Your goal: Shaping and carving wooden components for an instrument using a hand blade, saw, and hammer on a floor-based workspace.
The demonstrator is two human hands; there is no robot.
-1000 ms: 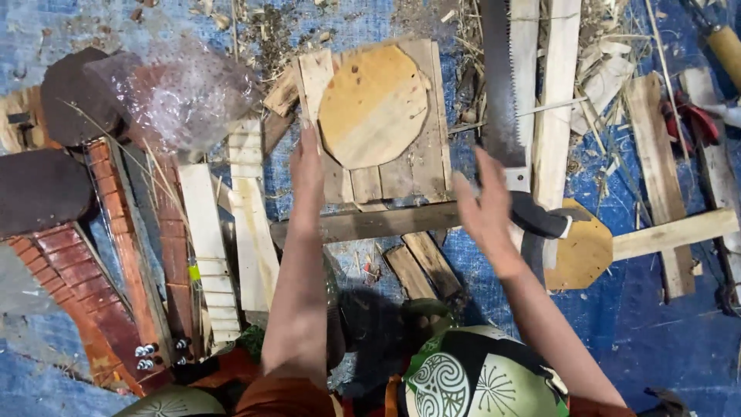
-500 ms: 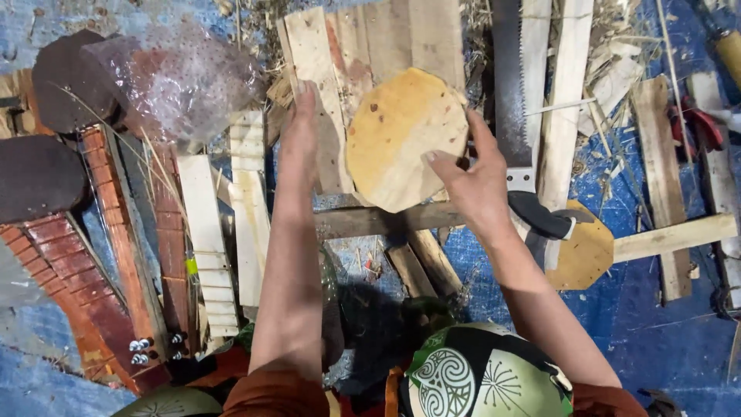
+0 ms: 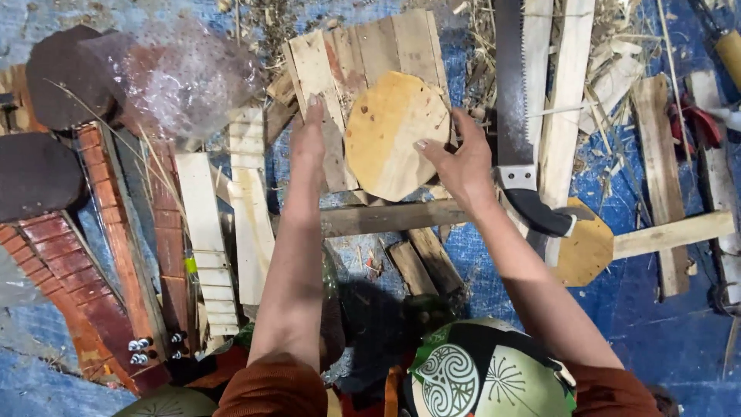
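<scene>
In the upper middle of the frame, a round, pale yellow plywood disc (image 3: 396, 133) is gripped at its right edge by the right hand (image 3: 461, 164), fingers curled around it. The left hand (image 3: 308, 144) is laid flat, fingers together, on the panel of rough wooden slats (image 3: 356, 54) beneath. The panel is best kept pinned while the disc is seated squarely. One handsaw (image 3: 515, 116) is seen at right, and two discs are counted, the second (image 3: 587, 251) at lower right.
</scene>
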